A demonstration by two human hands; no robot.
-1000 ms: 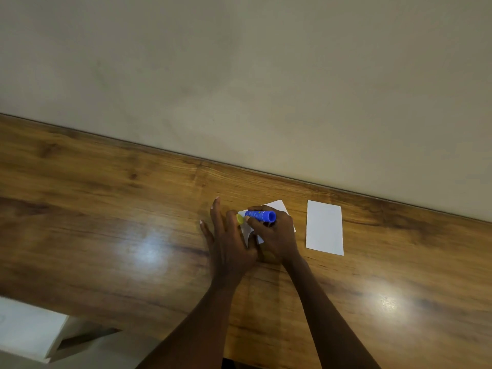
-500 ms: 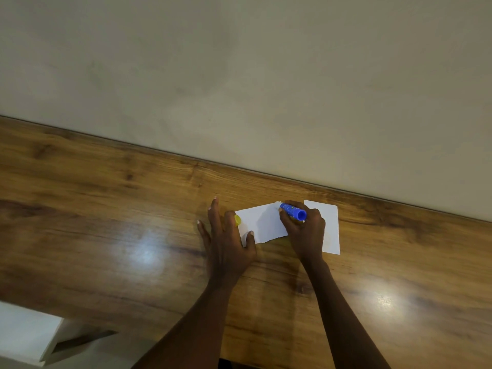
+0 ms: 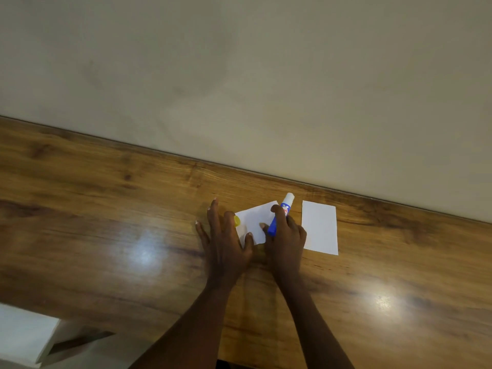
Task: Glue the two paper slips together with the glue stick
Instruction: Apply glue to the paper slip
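I see the glue stick slanted over the right edge of the nearer slip. The right hand is curled round its blue barrel, and the left hand lies flat, fingers straight, pinning the slip's left side beside a yellow cap. My worry is that a hard stroke creases the unpinned paper or smears glue onto the table. The second slip lies apart to the right, so I judge the join could land crooked.
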